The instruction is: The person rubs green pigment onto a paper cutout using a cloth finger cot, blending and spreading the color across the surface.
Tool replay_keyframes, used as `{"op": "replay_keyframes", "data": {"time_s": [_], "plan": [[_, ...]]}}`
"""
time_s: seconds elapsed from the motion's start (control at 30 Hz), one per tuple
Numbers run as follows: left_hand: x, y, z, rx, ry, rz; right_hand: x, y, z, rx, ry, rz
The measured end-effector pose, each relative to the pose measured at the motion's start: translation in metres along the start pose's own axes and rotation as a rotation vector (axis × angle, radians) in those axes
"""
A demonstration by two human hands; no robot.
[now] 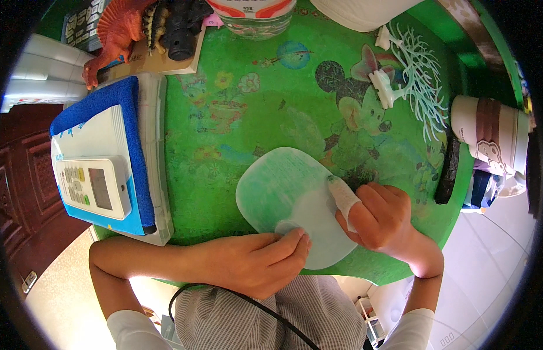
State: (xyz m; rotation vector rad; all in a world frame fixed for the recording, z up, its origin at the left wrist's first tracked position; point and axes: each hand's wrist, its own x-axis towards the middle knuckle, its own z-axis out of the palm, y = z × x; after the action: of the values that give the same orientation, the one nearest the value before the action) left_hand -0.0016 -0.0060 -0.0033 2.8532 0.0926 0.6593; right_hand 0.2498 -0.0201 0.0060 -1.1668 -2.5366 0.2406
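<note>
A translucent, rounded plastic sheet lies over the front of the green table, its lower rim close to the table edge. Its upper left part looks green, the lower right cloudy white. My left hand pinches its lower left part, thumb and fingertips together beside a small round translucent piece. At the right rim is my right hand, with the other fingers curled and the forefinger laid along the sheet. White wrapping covers that forefinger. The right thumb is mostly hidden.
At left, an air-conditioner remote lies on a packet, a blue cloth and a clear plastic case. Toy dinosaurs and a bottle stand behind. A white coral-like ornament and a paper cup are at right.
</note>
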Motion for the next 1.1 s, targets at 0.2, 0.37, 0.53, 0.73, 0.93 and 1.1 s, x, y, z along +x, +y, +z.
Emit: {"op": "replay_keyframes", "data": {"time_s": [0.2,0.37,0.53,0.73,0.93,1.1], "plan": [[0.0008,-0.0018,-0.0032,0.047,-0.042,0.033,0.0013,0.0004,-0.0038,-0.003,-0.028,0.002],[0.0000,0.0002,-0.0002,-0.013,-0.002,0.005,0.0014,0.0023,-0.0029,-0.005,-0.018,-0.014],[0.0006,-0.0007,-0.0010,-0.015,-0.007,0.008,0.0028,0.0044,-0.0053,0.005,-0.044,-0.031],[0.0012,-0.0010,-0.0009,-0.030,-0.004,0.001,0.0016,0.0043,-0.0054,0.013,-0.049,-0.022],[0.0000,-0.0005,-0.0015,0.008,-0.017,0.005,0.0006,0.0041,-0.0024,0.010,-0.031,0.004],[-0.0002,-0.0010,-0.0024,0.036,-0.041,0.021,-0.0005,0.0046,-0.0024,-0.003,-0.033,0.006]]}}
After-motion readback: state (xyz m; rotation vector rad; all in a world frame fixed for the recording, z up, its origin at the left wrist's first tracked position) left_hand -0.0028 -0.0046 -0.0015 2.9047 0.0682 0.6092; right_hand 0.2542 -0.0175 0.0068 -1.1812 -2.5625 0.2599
